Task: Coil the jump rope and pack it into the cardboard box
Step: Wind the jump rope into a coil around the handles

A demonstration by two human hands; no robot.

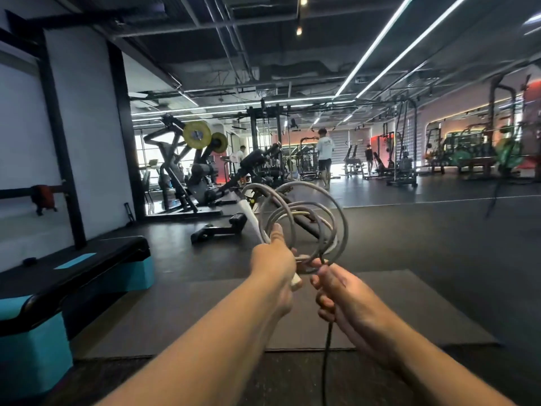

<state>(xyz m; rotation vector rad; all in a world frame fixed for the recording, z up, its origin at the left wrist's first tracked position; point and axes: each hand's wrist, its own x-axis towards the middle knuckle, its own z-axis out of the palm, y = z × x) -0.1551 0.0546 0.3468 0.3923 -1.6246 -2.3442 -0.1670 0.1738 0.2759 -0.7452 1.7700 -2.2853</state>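
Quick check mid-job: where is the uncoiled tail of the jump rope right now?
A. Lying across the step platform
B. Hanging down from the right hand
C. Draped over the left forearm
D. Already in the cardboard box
B: the tail drops straight down below the right hand, which grips the rope beside the coil.

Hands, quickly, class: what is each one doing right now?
Left hand: closed, gripping the white handle and the rope coils.
Right hand: closed, fingers curled round the loose rope hanging below.
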